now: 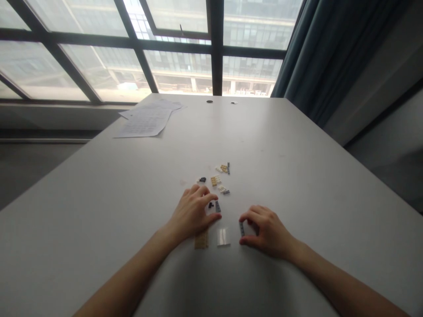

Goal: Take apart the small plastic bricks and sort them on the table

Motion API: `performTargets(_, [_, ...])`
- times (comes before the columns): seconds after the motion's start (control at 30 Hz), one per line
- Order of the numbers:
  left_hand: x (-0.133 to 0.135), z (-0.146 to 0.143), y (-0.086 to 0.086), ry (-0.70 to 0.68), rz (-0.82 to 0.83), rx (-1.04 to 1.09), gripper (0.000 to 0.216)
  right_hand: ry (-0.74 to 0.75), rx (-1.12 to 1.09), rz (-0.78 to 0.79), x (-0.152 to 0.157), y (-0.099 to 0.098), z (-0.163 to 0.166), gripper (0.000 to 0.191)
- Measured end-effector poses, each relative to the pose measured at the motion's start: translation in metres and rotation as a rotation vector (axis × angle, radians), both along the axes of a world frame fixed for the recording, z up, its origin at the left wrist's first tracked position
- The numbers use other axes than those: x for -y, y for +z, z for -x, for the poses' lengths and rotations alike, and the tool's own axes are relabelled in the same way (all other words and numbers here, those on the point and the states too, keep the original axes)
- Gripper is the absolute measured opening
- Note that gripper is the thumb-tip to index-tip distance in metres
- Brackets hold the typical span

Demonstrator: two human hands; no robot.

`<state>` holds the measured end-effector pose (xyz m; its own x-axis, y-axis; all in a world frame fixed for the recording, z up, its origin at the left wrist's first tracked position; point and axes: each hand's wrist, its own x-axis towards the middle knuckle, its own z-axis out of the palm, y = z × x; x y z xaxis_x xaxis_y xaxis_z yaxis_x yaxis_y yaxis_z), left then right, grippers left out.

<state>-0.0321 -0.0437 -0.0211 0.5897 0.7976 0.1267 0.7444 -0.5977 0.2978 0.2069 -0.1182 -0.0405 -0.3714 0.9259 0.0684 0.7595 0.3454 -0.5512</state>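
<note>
My left hand [194, 213] rests on the white table [297, 185] with its fingers curled, pinching a small dark grey piece [217, 207] between thumb and forefinger. My right hand [264, 231] is curled too, its thumb and fingers closed on a small grey brick [242, 228] standing on the table. Between the hands lie a tan plate [201, 240] and a white plate [224, 236]. Just beyond the left hand several small tan, white and dark pieces [216, 180] are scattered.
Sheets of printed paper [147, 119] lie at the table's far left corner. Two small round holes [209, 101] sit near the far edge. A window with dark frames is behind, and a dark curtain [330, 53] hangs at the right.
</note>
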Motion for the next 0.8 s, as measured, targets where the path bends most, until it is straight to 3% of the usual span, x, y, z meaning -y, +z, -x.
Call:
performTargets(0.27, [0.000, -0.002, -0.001, -0.031, -0.023, 0.020, 0.021, 0.012, -0.065, 0.015, -0.003, 0.000, -0.001, 0.043])
performTargets(0.47, [0.024, -0.016, 0.018, -0.194, -0.129, 0.275, 0.025, -0.126, -0.510, 0.118, 0.002, 0.011, 0.002, 0.033])
performTargets(0.6, [0.044, -0.029, 0.026, -0.289, -0.165, 0.349, 0.021, -0.133, -0.783, 0.254, 0.011, 0.018, 0.012, 0.023])
performTargets(0.8, [0.051, -0.034, 0.025, -0.305, -0.246, 0.353, 0.015, -0.207, -0.976, 0.380, 0.013, 0.019, 0.021, 0.012])
